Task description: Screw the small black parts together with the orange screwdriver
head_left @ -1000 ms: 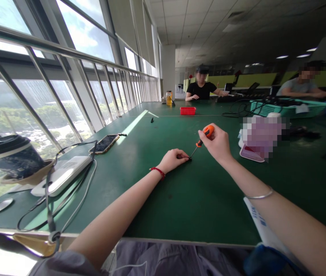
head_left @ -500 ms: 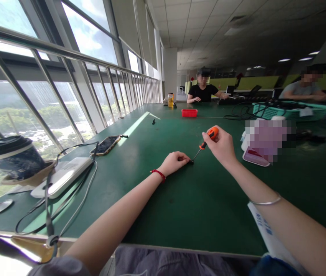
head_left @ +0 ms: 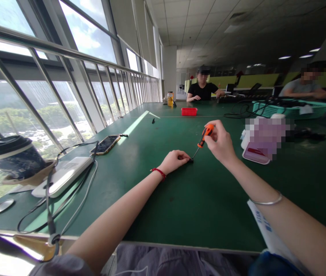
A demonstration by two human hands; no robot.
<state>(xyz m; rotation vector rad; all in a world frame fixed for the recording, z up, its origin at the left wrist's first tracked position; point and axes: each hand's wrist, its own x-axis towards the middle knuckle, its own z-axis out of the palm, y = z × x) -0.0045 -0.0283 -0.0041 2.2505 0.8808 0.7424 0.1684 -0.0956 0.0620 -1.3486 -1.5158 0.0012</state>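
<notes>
An orange-and-black screwdriver (head_left: 207,134) is gripped by its handle in my right hand (head_left: 220,141). It leans, with its thin shaft running down to the left. The tip meets a small black part (head_left: 191,160) on the table. My left hand (head_left: 175,161), with a red string bracelet at the wrist, pinches that part from the left side. Its fingertips cover much of the part, so its exact kind is not clear. Another small black piece (head_left: 153,120) lies farther off on the green table (head_left: 163,214).
Left stand a lidded cup (head_left: 16,157), a white power bank (head_left: 65,176) with cables, and a phone (head_left: 105,145). Ahead are a red tray (head_left: 189,111) and a jar (head_left: 170,99). Right are a blurred pink object (head_left: 266,138) and a teal basket (head_left: 292,111). Two people sit beyond.
My right hand has shifted its grip on the screwdriver's handle, its fingers now opened out more around it. The handle has tipped slightly left. My left hand stays at the black part.
</notes>
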